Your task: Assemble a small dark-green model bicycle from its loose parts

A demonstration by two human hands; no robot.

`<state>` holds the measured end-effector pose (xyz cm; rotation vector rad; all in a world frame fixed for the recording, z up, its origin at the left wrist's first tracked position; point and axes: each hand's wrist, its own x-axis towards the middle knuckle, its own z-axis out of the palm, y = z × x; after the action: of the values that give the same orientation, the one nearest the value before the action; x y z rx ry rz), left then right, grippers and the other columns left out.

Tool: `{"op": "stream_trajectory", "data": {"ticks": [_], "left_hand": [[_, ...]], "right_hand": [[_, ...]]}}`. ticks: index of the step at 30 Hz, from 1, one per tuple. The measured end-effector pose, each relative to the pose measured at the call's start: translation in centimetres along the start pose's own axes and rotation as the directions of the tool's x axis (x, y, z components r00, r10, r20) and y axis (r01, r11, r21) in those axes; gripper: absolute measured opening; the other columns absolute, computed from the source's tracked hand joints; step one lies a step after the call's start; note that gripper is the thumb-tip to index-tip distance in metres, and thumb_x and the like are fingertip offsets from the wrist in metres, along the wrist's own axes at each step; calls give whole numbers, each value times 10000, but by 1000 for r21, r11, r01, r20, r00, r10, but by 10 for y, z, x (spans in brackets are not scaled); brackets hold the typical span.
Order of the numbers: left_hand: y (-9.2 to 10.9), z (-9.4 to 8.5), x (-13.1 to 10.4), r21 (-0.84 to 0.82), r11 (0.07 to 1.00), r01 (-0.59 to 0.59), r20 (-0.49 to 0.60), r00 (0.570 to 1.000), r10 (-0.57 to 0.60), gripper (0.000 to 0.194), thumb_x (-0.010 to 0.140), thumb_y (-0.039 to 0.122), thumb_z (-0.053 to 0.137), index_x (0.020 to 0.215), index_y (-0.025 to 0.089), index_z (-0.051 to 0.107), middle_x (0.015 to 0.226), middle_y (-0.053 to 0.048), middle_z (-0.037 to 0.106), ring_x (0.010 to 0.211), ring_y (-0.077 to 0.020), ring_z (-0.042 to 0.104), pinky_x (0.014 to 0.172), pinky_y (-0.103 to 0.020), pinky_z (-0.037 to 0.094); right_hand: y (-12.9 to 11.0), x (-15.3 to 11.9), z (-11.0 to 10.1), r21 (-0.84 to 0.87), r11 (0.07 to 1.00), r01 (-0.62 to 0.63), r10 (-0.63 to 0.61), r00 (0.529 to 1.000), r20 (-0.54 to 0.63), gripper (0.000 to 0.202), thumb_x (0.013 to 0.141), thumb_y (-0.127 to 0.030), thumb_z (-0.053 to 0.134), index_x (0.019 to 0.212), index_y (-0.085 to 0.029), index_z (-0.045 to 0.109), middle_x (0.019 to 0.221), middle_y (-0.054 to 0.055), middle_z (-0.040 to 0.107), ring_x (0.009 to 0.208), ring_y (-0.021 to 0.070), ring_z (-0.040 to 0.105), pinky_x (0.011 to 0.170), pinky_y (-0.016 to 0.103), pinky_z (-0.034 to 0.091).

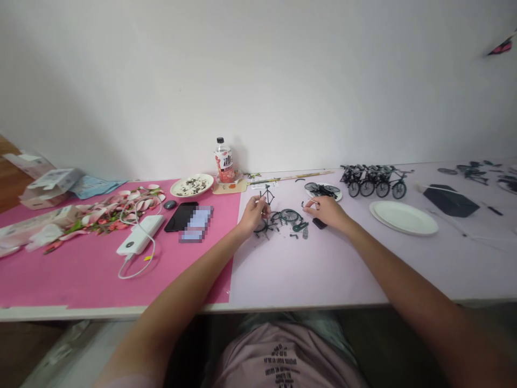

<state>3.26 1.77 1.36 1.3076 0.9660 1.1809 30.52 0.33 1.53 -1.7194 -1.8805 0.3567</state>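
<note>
My left hand [253, 214] is closed in a pinch on a small dark bicycle frame [268, 194] that stands up from its fingertips. To its right, my right hand [325, 211] pinches a tiny dark part [302, 204] at its fingertips. Between and below the hands lie loose model bicycle parts: a green-black wheel [289, 216], a small green piece [300, 226] and several tiny bits. A small black object [319, 223] lies just under my right hand. The two hands are apart.
Behind my right hand is a plate of black wheels [338, 197]. Assembled model bicycles [375, 181] stand at the back right, near white plates [404, 218]. Left are a bottle [225, 164], a phone [177, 217], a power bank [139, 235] and pink petals [117, 210].
</note>
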Motion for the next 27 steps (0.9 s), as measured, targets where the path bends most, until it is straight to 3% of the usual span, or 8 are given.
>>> {"op": "stream_trajectory", "data": {"ticks": [3,6,9,12,21,27], "left_hand": [[-5,-1,-2,103,986,-127,69,990,121,288,1026,466,566,1050,229,405,766,20,666,644,-126,622,704,-272,530],[-5,-2,-10,299,910,-288,181,953,242,228,1043,431,529,1064,245,400,882,-17,732,770,-157,687,813,-313,537],[-1,-2,-18,527,781,-336,240,940,242,164,1045,393,528,1077,261,436,959,-34,768,896,-211,723,863,-342,524],[3,1,-24,666,670,-329,254,944,211,118,1042,360,525,1092,269,469,969,-37,777,886,-249,730,836,-349,514],[3,8,-28,777,487,-398,357,917,180,141,1048,354,474,1145,254,496,1027,-76,775,877,-287,735,783,-348,503],[4,7,-30,768,498,-403,364,914,178,145,1042,355,472,1148,261,505,1003,-76,776,860,-289,739,774,-348,509]], "right_hand": [[-6,-2,0,171,983,62,-53,997,-57,471,837,-632,722,917,-171,780,584,-38,433,549,141,370,577,282,288],[-17,-6,2,300,944,135,-107,988,-109,595,812,-743,706,931,-165,772,552,-78,288,526,125,284,558,282,259],[-30,-13,6,387,904,182,-135,980,-145,618,791,-755,732,943,-157,773,571,-82,272,539,115,270,548,274,267],[-43,-22,9,445,874,195,-145,979,-144,618,782,-763,741,927,-163,774,597,-74,286,545,106,264,527,263,278],[-50,-30,24,566,800,199,-172,980,-101,640,765,-797,748,929,-179,764,667,-56,325,543,101,357,496,253,386],[-45,-27,29,591,785,183,-161,983,-90,615,750,-773,780,922,-183,763,676,-46,383,544,104,403,486,254,415]]}}
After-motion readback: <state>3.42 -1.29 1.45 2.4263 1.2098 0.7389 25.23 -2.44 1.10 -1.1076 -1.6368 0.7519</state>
